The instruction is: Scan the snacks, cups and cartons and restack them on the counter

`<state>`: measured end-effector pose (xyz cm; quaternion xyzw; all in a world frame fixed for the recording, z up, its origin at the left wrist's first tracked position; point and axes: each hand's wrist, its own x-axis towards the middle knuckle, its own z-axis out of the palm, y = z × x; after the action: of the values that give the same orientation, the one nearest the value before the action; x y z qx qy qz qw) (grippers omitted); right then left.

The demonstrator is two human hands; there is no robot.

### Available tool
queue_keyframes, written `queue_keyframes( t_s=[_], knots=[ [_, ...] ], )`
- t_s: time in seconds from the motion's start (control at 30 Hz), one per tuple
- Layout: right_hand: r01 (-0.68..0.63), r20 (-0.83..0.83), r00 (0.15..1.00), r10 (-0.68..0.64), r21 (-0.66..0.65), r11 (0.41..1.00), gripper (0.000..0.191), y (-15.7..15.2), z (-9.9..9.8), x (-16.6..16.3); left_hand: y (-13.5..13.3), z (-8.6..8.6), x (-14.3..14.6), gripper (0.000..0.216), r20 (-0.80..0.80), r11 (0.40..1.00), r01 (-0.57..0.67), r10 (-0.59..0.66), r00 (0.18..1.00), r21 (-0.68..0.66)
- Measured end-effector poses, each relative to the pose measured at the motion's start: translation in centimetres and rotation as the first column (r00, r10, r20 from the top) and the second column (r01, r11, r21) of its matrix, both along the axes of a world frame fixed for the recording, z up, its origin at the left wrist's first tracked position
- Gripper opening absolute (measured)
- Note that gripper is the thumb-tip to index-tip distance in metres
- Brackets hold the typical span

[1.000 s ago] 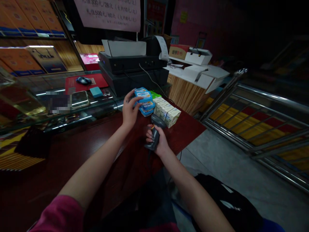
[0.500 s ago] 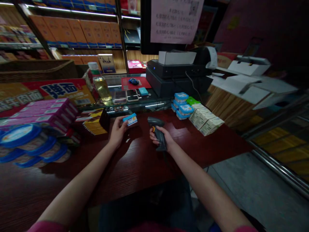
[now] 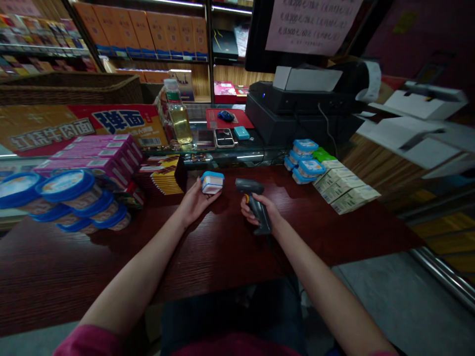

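My left hand [image 3: 196, 201] holds a small plastic tub [image 3: 213, 183] with a blue lid, its pale side tilted toward me, just above the dark wooden counter [image 3: 222, 247]. In my right hand [image 3: 262, 210] is a dark grey barcode scanner [image 3: 250, 186], gripped by its handle, with its head pointing left toward the tub. A short gap separates scanner and tub. Several similar blue-lidded tubs [image 3: 310, 167] are stacked to the right, beside a row of pale green cartons [image 3: 345, 185].
Round blue-lidded tubs [image 3: 70, 185] are piled at the left, near pink boxes [image 3: 96, 153] and yellow-brown packets [image 3: 166, 175]. Behind stand a bottle [image 3: 180, 118], phones [image 3: 224, 138], a black cash drawer [image 3: 274, 118] and a monitor [image 3: 256, 44]. A cardboard box [image 3: 401, 143] sits at right.
My left hand has turned the tub so that its side faces me more, and the palm now shows. The scanner is still in my right hand. The whole view has shifted.
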<state>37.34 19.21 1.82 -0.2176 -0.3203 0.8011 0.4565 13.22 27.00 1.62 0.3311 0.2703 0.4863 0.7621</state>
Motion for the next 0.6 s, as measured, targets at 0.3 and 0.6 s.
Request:
queue_keyframes(
  t_s=[0.3, 0.6],
  knots=[
    [0.034, 0.024, 0.999, -0.033, -0.014, 0.999, 0.026, -0.2, 0.4, -0.4, -0.7, 0.4, 0.9, 0.045, 0.0, 1.0, -0.017, 0.017, 1.0, 0.015],
    [-0.005, 0.042, 0.999, 0.006, -0.004, 1.0, 0.025, -0.8, 0.5, -1.0, -0.6, -0.5, 0.8, 0.046, -0.038, 0.998, -0.058, 0.058, 0.998, 0.013]
  ],
)
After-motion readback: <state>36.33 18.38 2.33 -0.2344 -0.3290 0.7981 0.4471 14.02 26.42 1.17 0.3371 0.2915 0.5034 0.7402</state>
